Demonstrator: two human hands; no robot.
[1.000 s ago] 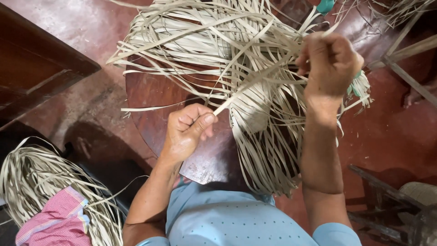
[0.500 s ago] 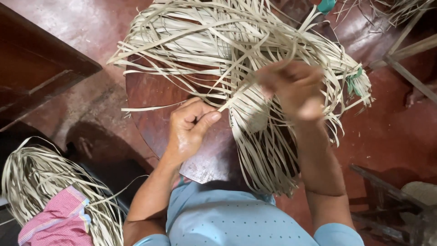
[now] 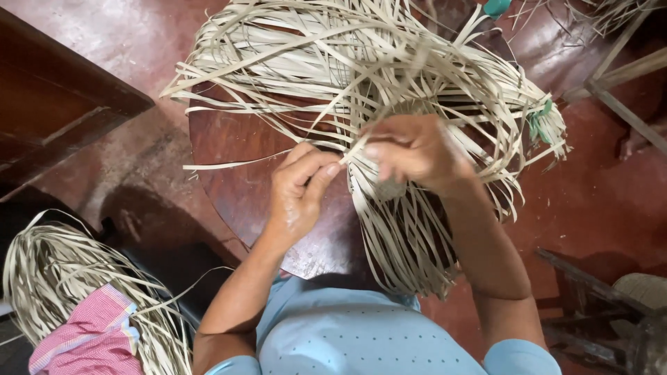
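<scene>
Left hand (image 3: 300,187) with fingers curled narrow, thumb and forefinger pinched on a single pale strip (image 3: 351,149) at the near centre of the round wooden table (image 3: 236,187). Right hand (image 3: 413,153), motion-blurred, closed around the same strip just beside the left fingertips, so that the two hands nearly touch; whether it grips further strips cannot be told. Both hands lie over the middle of a large loose bundle of flat, straw-coloured palm-leaf strips (image 3: 361,62), which covers the far half of the table and spills past its far and right edges. From beneath the right hand a denser sheaf of strips (image 3: 403,243) runs toward the person and hangs over the near edge of the table, ending just above the light blue dotted shirt (image 3: 361,340). A green tie (image 3: 538,121) binds part of the bundle at the right edge of the table; a second green piece (image 3: 497,7) shows at the far edge. The left part of the table surface is bare dark-red wood. At the lower left, well apart from the hands, a second coil of strips (image 3: 48,271) with a pink checked cloth (image 3: 90,340) lying on it. Dark wooden furniture (image 3: 55,111) at the left, red floor (image 3: 597,208) at the right.
</scene>
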